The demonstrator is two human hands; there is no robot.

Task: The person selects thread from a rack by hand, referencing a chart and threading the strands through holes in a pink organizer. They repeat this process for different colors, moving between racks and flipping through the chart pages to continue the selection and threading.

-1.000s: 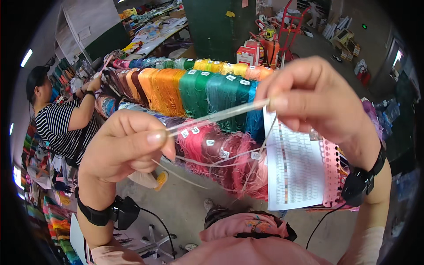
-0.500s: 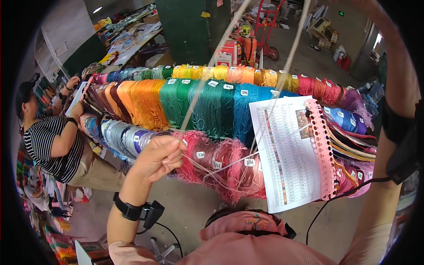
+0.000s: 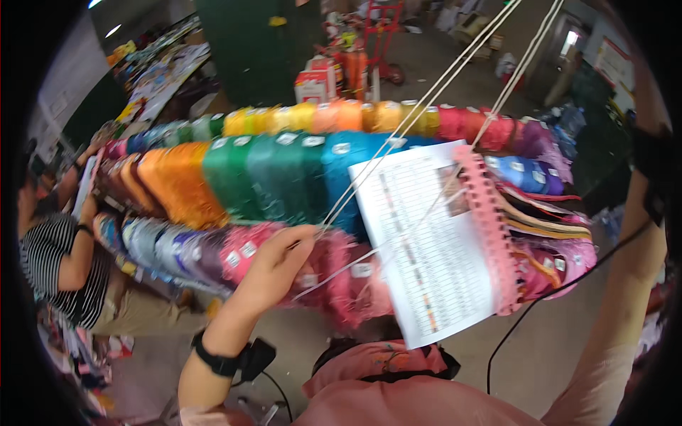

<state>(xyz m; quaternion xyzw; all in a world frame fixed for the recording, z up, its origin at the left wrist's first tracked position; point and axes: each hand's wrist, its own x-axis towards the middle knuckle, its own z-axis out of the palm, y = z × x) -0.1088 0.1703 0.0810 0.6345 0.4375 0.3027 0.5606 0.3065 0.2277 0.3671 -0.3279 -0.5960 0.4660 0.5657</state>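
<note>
Pale cream threads (image 3: 425, 105) run from the fingertips of my left hand (image 3: 280, 266) up past the top edge. My left hand is closed, pinching them in front of the pink skeins (image 3: 337, 280). My right forearm (image 3: 611, 334) rises along the right side, and its hand is out of view. Between my arms, a white printed sheet (image 3: 419, 248) with a small colour chart lies over the skeins. A pink strip with a row of holes (image 3: 490, 234) runs along its right edge. A loose pale thread crosses the sheet.
Rows of labelled skeins, orange (image 3: 181, 181), green (image 3: 224, 170) and blue (image 3: 344, 160) among them, stretch across in front. At left stands a person in a striped top (image 3: 53, 248). A black cable (image 3: 526, 323) hangs by my right arm. Behind is a red hand truck (image 3: 383, 35).
The view has shifted, and the skeins and sheet sit farther left. The threads from my left hand now slant up to the right. My right arm has swung outward to the right.
</note>
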